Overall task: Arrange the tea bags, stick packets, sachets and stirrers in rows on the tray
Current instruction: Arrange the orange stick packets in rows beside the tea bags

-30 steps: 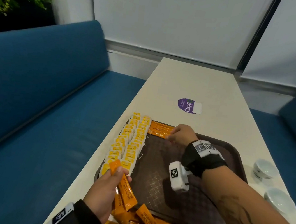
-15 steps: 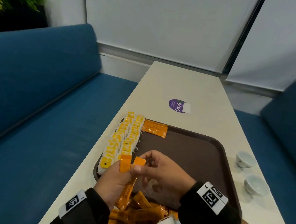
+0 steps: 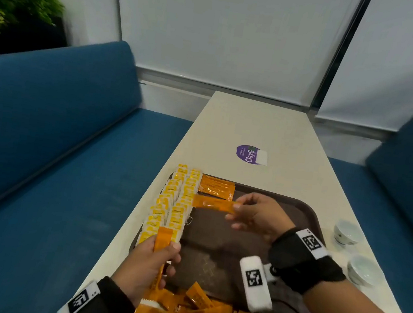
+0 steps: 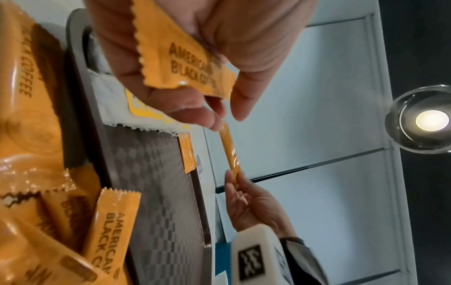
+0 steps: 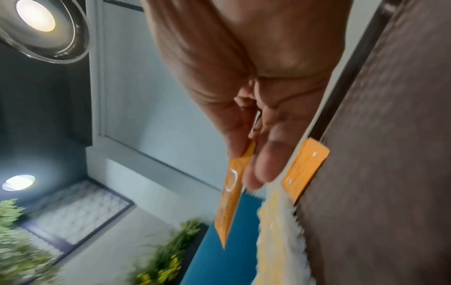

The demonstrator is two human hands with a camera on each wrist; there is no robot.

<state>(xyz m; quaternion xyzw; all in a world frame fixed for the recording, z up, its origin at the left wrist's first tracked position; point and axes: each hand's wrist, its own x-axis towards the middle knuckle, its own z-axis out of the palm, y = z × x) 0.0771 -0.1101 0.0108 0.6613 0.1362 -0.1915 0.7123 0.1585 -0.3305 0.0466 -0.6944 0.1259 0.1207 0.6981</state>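
- Head view: right hand (image 3: 258, 217) had carried 1 orange stick packet (image 3: 213, 204) from the left hand up the tray (image 3: 306, 209), pinching it just short of the laid packets (image 3: 217, 188).
- Left wrist view: left hand (image 4: 195, 48) clutched its spare packet (image 4: 185, 57), next to go.
- Right wrist view: fingers (image 5: 263, 164) nipped the packet's end.

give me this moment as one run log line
right hand: pinches packet over tray | left hand: grips packet | tea bags: in rows

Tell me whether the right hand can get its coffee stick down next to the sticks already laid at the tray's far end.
Probably yes: the right hand holds its coffee stick just short of the laid sticks, with nothing between.
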